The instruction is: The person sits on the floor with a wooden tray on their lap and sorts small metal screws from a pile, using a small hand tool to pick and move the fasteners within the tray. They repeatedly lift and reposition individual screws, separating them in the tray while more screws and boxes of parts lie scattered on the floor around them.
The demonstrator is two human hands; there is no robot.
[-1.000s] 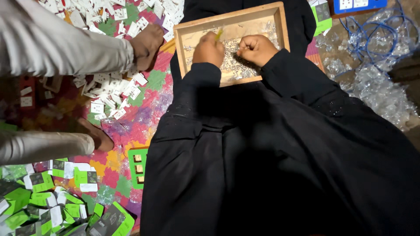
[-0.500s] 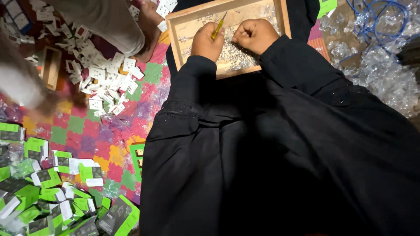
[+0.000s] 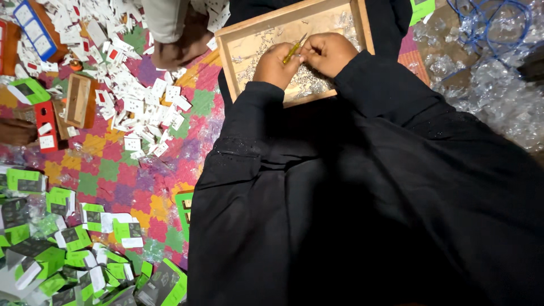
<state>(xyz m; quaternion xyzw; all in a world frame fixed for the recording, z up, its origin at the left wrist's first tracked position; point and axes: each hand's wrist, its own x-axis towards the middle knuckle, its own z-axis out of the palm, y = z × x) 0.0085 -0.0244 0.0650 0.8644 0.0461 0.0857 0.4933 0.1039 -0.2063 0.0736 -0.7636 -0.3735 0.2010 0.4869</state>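
- The left hand [image 3: 275, 65] is curled shut around a slim yellow-green pen-like tool [image 3: 294, 49], which slants up and to the right from its fingers.
- The right hand [image 3: 328, 52] is closed in a loose fist just right of the left, its fingertips touching the tool's upper part; what else it pinches cannot be told.
- Both hands rest over a shallow wooden tray with a raised rim [image 3: 363, 22], at the far centre, holding a scatter of tiny silvery metal bits [image 3: 309, 88].
- Black sleeves and robe [image 3: 362, 192] fill the near right.
- Another person's foot [image 3: 178, 48] rests far left of the tray, among small white tags [image 3: 139, 105] on a multicoloured patchwork mat [image 3: 113, 170].
- Green-and-black packets [image 3: 62, 255] are piled near left; clear plastic bags [image 3: 498, 96] lie far right.
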